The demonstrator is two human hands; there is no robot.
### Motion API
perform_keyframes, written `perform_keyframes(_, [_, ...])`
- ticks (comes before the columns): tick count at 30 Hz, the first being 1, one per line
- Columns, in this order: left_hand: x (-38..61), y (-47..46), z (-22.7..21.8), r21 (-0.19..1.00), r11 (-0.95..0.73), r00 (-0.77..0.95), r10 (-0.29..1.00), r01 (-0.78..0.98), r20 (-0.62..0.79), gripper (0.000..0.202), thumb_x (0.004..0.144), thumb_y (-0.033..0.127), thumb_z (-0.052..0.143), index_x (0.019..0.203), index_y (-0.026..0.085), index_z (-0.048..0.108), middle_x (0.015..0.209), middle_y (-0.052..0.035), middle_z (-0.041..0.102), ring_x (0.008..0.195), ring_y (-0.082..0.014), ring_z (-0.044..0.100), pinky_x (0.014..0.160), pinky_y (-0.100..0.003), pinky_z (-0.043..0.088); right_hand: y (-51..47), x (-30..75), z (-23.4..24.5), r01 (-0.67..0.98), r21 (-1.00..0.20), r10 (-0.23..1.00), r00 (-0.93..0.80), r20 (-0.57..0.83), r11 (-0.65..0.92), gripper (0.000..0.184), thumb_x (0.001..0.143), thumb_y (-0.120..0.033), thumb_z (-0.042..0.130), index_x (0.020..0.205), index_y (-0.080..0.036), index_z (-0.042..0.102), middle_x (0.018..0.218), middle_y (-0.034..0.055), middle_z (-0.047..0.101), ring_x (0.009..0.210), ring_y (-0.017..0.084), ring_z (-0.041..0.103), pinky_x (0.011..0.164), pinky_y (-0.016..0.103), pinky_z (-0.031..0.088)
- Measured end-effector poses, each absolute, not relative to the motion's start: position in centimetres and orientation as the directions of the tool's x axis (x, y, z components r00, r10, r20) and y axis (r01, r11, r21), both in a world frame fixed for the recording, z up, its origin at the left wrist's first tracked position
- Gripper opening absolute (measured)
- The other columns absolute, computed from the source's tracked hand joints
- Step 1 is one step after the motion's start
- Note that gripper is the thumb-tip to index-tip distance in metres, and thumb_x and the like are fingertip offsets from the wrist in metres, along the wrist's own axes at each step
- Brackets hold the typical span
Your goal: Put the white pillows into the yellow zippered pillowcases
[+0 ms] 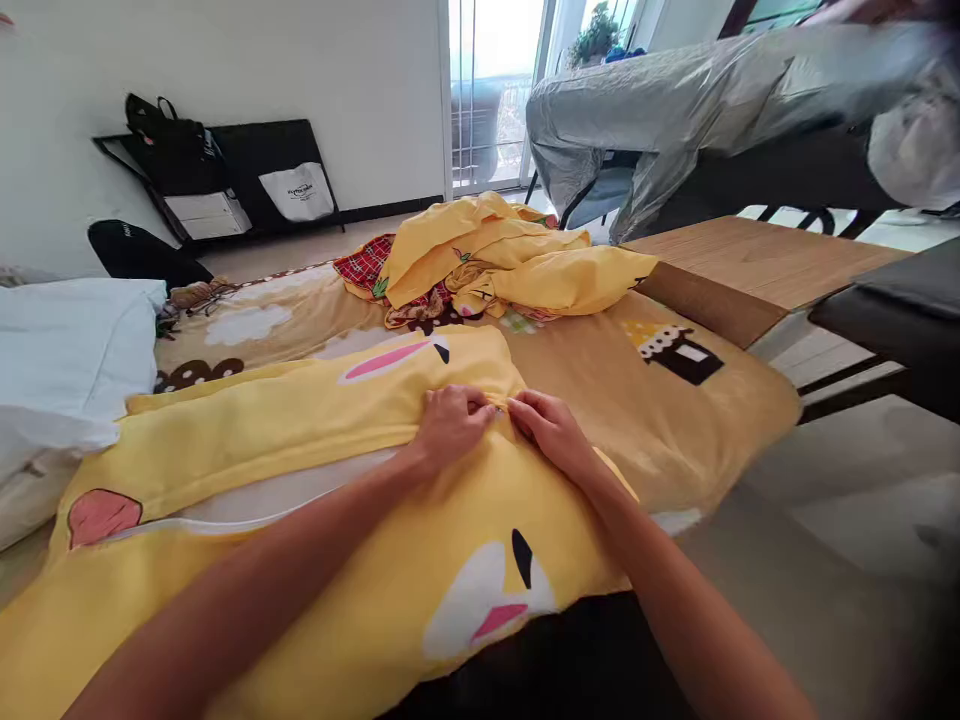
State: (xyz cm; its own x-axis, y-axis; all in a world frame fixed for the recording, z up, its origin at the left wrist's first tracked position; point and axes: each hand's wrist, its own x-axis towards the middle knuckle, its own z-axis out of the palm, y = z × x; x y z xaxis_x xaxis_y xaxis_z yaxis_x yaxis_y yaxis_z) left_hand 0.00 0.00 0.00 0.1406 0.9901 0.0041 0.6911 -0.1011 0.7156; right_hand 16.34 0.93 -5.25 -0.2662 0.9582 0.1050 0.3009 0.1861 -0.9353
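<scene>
Left hand (450, 425), right hand (551, 430) side by side at frame centre, each grip pinching edge of yellow cover (300, 420) on bed (675, 420). White filling (247, 500) shows through gap toward 8 o'clock. Opening likely part closed, long stretch undone. Crumpled yellow cloth (510, 260) at 12 o'clock.

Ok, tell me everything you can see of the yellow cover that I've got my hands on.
The yellow cover looks like soft cotton, printed with white cartoon rabbit faces, pink ears and black eyes. It lies spread but wrinkled over the tan printed sheet, reaching from the lower left to the middle. A long opening runs along it and shows white filling inside. The left hand and right hand pinch its edge side by side at the opening's right end.
</scene>
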Motion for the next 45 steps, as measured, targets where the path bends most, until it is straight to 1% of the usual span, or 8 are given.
perform_keyframes(5, [-0.1,-0.2,0.3,0.708,-0.095,0.151,0.988,0.700,-0.017,0.021,0.080,0.025,0.053,0.067,0.016,0.068,0.059,0.0022,0.058,0.061,-0.0117,0.047,0.060,-0.025,0.031,1.0,15.5,-4.7,0.273,-0.936,0.939,-0.319,0.131,0.223,0.044,0.084,-0.059,0.047,0.062,-0.021,0.045,0.056,-0.0043,0.041,0.052,0.010,0.034,0.050,0.026,0.026])
perform_keyframes(14, [0.1,-0.2,0.6,0.658,-0.085,0.137,0.990,0.748,-0.027,0.021,0.081,0.025,0.053,0.069,0.016,0.068,0.060,0.0019,0.060,0.062,-0.0125,0.050,0.065,-0.026,0.034,1.2,15.4,-5.2,0.155,-0.973,0.964,-0.232,0.131,0.169,0.048,0.076,-0.063,0.057,0.060,-0.020,0.045,0.055,-0.0054,0.037,0.052,0.008,0.027,0.047,0.025,0.021])
perform_keyframes(25, [0.2,-0.1,0.9,0.594,-0.110,0.168,0.985,0.797,-0.043,0.021,0.080,0.024,0.053,0.068,0.017,0.069,0.063,0.0011,0.061,0.068,-0.0144,0.052,0.078,-0.031,0.036,1.1,15.2,-6.4,-0.113,-0.994,0.970,-0.242,0.016,-0.011,0.047,0.068,-0.062,0.066,0.061,-0.021,0.044,0.050,-0.0085,0.029,0.047,0.007,0.019,0.045,0.025,0.015])
perform_keyframes(28, [-0.1,-0.1,0.6,0.649,-0.084,0.164,0.985,0.756,-0.062,0.021,0.079,0.026,0.052,0.067,0.016,0.067,0.061,0.0020,0.059,0.066,-0.0135,0.051,0.072,-0.029,0.036,1.1,15.3,-6.4,-0.039,-0.998,0.969,-0.242,0.049,0.041,0.048,0.072,-0.064,0.062,0.062,-0.021,0.044,0.053,-0.0068,0.033,0.048,0.008,0.023,0.047,0.025,0.018])
perform_keyframes(32, [-0.4,-0.1,0.3,0.703,-0.056,0.153,0.985,0.709,-0.075,0.022,0.079,0.027,0.051,0.067,0.016,0.065,0.060,0.0027,0.057,0.065,-0.0126,0.050,0.066,-0.026,0.036,0.9,15.2,-6.1,0.233,-0.957,0.963,-0.243,0.117,0.175,0.055,0.083,-0.069,0.042,0.057,-0.021,0.042,0.054,-0.0035,0.037,0.052,0.010,0.030,0.051,0.028,0.023])
perform_keyframes(35, [-0.4,0.0,0.2,0.683,-0.064,0.164,0.983,0.727,-0.082,0.023,0.080,0.027,0.051,0.068,0.016,0.066,0.062,0.0017,0.059,0.065,-0.0128,0.051,0.067,-0.026,0.037,0.8,15.1,-5.7,0.385,-0.892,0.951,-0.279,0.133,0.237,0.055,0.084,-0.068,0.042,0.056,-0.021,0.042,0.054,-0.0028,0.038,0.055,0.011,0.034,0.053,0.028,0.024])
perform_keyframes(40, [0.0,0.0,0.0,0.600,-0.086,0.165,0.983,0.796,-0.077,0.022,0.082,0.026,0.050,0.070,0.017,0.067,0.068,-0.0001,0.065,0.070,-0.0153,0.055,0.076,-0.031,0.037,0.7,15.2,-5.7,0.134,-0.984,0.953,-0.295,0.071,0.115,0.050,0.077,-0.065,0.057,0.060,-0.021,0.039,0.054,-0.0060,0.032,0.051,0.009,0.028,0.048,0.026,0.020])
perform_keyframes(45, [0.2,-0.2,0.2,0.553,-0.140,0.184,0.983,0.822,-0.026,0.023,0.085,0.026,0.049,0.072,0.018,0.066,0.077,-0.0010,0.068,0.078,-0.0175,0.058,0.083,-0.034,0.034,0.6,15.0,-6.0,-0.065,-0.997,0.966,-0.260,-0.011,-0.029,0.049,0.070,-0.061,0.068,0.060,-0.020,0.043,0.050,-0.0081,0.031,0.045,0.006,0.022,0.043,0.025,0.014])
